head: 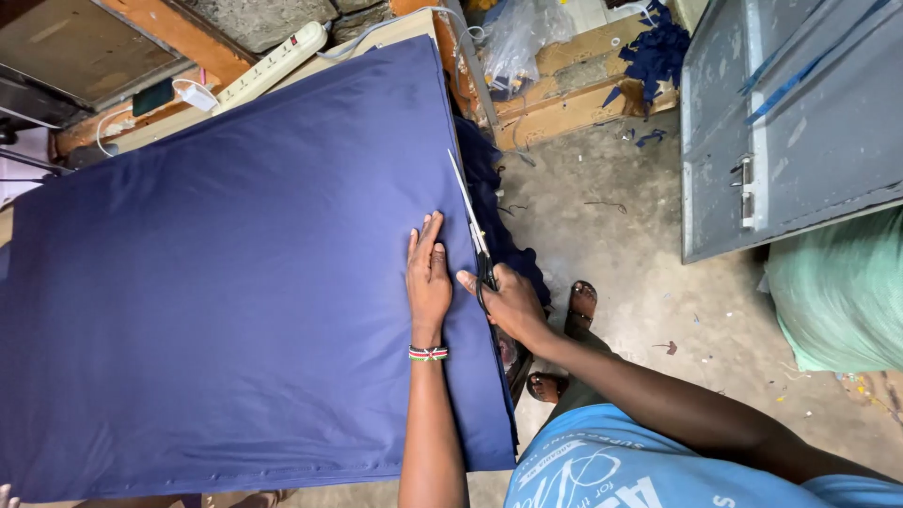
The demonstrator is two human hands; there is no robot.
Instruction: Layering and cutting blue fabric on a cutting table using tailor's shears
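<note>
The navy fabric (226, 282), spread flat across the left and centre of the frame, is being cut along its right edge by scissors (470, 221) gripped in the right hand (503, 299), while the left hand (429, 273), fingers extended and palm down, is pressing just beside the blades, ideally keeping the cloth taut and unwrinkled.

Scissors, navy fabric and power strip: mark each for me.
scissors (467, 205), head view, on the long blade.
navy fabric (235, 282), head view, mid-sheet.
power strip (271, 66), head view, middle of its white body.
</note>
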